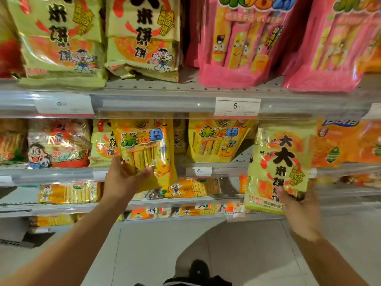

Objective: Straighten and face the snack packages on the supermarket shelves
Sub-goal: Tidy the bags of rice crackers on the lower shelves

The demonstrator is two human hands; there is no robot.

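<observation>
My left hand [123,178] grips the lower part of a yellow snack pack [144,149] with green and blue lettering, held upright in front of the second shelf. My right hand [296,205] holds the bottom edge of a pale green rice cracker bag [278,166] with big black characters, lifted off the shelf and facing me. A second yellow pack [216,141] of the same kind stands on the second shelf between the two held bags.
The top shelf [156,93] carries pale green cracker bags [142,36] on the left and pink bags [237,42] on the right. Orange bags [346,145] stand at the right of the second shelf. Lower shelves hold flat yellow packs [191,186]. Grey floor lies below.
</observation>
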